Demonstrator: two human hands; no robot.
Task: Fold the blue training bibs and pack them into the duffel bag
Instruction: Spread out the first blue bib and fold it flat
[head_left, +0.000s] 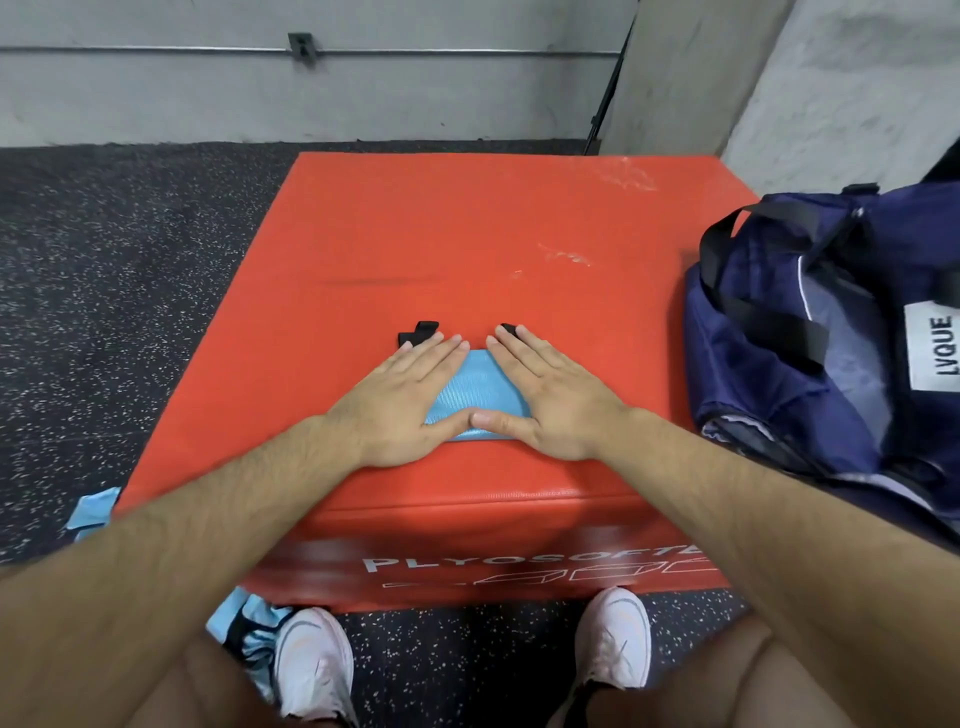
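Pressing down with straight, flat fingers (440, 352), my left hand (402, 402) and right hand (558, 400) pin the folded blue bib (480, 389) against the red box (467, 234), whose front reads PLYOSOFT; at right, the navy duffel bag (769, 395) shows a LVQUE label.

Light-blue bib (480, 387), orange-red box (415, 249)

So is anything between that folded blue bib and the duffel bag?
Nothing solid. The folded blue bib lies under the left hand and right hand on the red plyo box, with bare surface between it and the navy duffel bag. The bag's black strap drapes across its open mouth.
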